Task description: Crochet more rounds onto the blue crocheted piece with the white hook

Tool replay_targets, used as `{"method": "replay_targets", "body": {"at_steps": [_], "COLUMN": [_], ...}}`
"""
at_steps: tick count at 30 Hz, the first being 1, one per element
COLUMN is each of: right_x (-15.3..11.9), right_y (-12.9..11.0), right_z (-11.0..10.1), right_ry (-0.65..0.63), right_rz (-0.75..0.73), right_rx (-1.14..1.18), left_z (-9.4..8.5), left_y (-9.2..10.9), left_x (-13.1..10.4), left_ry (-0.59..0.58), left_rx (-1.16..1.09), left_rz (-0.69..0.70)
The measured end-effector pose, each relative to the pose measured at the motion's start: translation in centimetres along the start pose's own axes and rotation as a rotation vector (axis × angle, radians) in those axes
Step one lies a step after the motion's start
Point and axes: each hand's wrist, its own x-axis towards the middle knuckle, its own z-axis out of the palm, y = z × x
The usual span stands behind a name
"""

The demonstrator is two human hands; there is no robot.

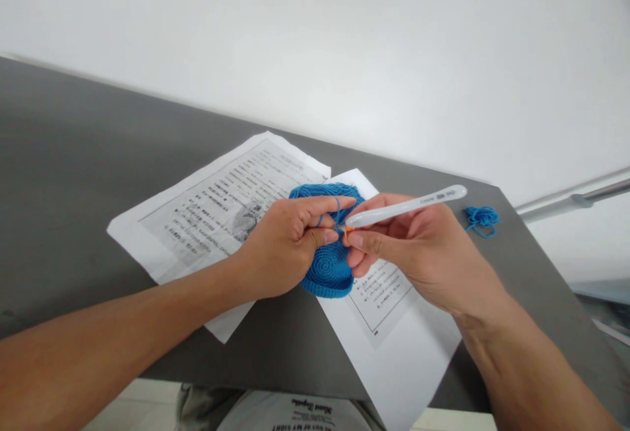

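Note:
My left hand (pixel 288 241) is closed on a blue crocheted piece (pixel 327 273) worked in rounds, its thumb pressing the near face. Blue yarn (pixel 338 205) wraps its outstretched index finger. My right hand (pixel 408 234) is closed beside it, fingertips at the edge of the work. Across those fingers lies a crochet hook (pixel 408 208) with a whitish handle, its metal tip reaching the stitches by my left thumb. A small orange bit, perhaps a stitch marker (pixel 347 233), shows at my right thumb tip. Fingers hide how the tip sits in the loops.
Two printed sheets, a left sheet (pixel 197 182) and a right sheet (pixel 394 365), lie under the work on the dark grey table (pixel 73 155). A small tangle of blue yarn (pixel 482 220) lies near the table's right edge. Behind stands a white wall (pixel 295 44).

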Motion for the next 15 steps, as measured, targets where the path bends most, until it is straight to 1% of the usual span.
{"method": "replay_targets", "body": {"at_steps": [6, 9, 13, 15], "right_x": [-0.2, -0.24, -0.17, -0.08], "right_y": [-0.09, -0.07, -0.02, 0.02], "right_z": [0.36, 0.41, 0.09, -0.13], "right_ry": [0.006, 0.001, -0.008, -0.015], "right_rz": [0.007, 0.021, 0.041, 0.045], "right_rx": [-0.08, -0.072, -0.06, -0.041], "left_z": [0.03, 0.03, 0.01, 0.01], "left_y": [0.21, 0.17, 0.06, 0.06], "left_x": [-0.16, -0.22, -0.25, -0.26], "left_ry": [-0.047, -0.073, -0.084, -0.083], "left_rx": [0.038, 0.049, 0.041, 0.027], "left_rz": [0.068, 0.075, 0.106, 0.099]}}
